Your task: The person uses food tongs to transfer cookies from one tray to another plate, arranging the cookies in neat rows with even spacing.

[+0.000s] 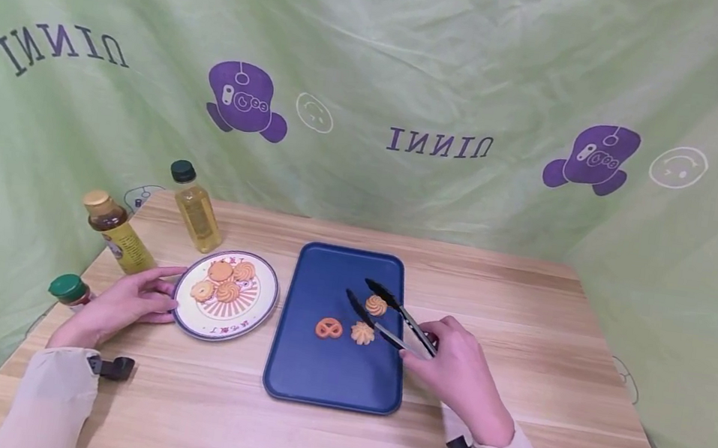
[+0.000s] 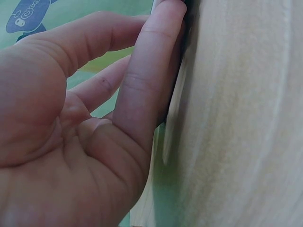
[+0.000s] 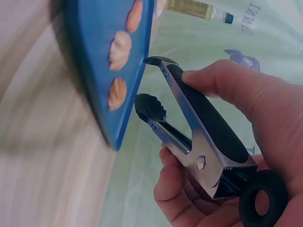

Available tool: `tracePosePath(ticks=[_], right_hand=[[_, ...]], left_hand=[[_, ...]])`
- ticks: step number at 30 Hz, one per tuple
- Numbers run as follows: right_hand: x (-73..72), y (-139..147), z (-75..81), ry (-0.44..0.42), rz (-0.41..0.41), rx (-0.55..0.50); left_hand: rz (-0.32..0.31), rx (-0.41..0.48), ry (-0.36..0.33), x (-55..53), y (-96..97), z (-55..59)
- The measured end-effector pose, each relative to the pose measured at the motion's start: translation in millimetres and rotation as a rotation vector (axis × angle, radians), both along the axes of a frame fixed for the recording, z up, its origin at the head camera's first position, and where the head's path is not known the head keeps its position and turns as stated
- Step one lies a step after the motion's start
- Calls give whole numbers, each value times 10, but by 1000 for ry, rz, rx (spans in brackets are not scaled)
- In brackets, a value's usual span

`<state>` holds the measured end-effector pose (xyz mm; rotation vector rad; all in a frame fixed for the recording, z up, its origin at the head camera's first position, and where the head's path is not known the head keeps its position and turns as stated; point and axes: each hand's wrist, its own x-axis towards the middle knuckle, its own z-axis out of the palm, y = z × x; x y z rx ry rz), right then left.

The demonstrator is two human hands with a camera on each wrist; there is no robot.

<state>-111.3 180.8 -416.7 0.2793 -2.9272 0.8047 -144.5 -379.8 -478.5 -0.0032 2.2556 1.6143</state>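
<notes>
My left hand [image 1: 124, 303] grips the left rim of a white plate [image 1: 263, 293] with a blue edge; several cookies [image 1: 228, 292] lie on it. In the left wrist view its fingers [image 2: 137, 80] are bent close to the tabletop. My right hand [image 1: 459, 366] holds black-tipped metal tongs [image 1: 416, 330], thumb on one arm and fingers round the other. The tongs' arms are spread above a blue tray [image 1: 333, 372]. On the tray lie a pretzel-shaped cookie [image 1: 329, 327], a flower-shaped cookie [image 1: 362, 333] and a swirled cookie [image 1: 377, 305], the last two close to the tong tips.
At the left stand a bottle of yellow oil [image 1: 198, 214], a brown-capped bottle [image 1: 125, 239] and a green-capped jar [image 1: 70, 288] beside my left forearm. The wooden table [image 1: 526, 299] ends against a green printed curtain [image 1: 338, 176].
</notes>
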Motion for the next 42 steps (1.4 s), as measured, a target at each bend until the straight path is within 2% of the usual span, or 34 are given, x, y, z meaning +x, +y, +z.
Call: tracePosePath(ticks=[7, 18, 35, 42], right_hand=[[75, 167, -30, -33, -33, 6], [124, 268, -70, -26, -29, 41], [107, 298, -45, 46, 22, 97], [88, 300, -32, 55, 29, 94]], left_hand=[[0, -26, -1, -3, -9, -10], [7, -5, -6, -5, -1, -5], [4, -7, -7, 3, -12, -28], [5, -16, -11, 0, 0, 3]])
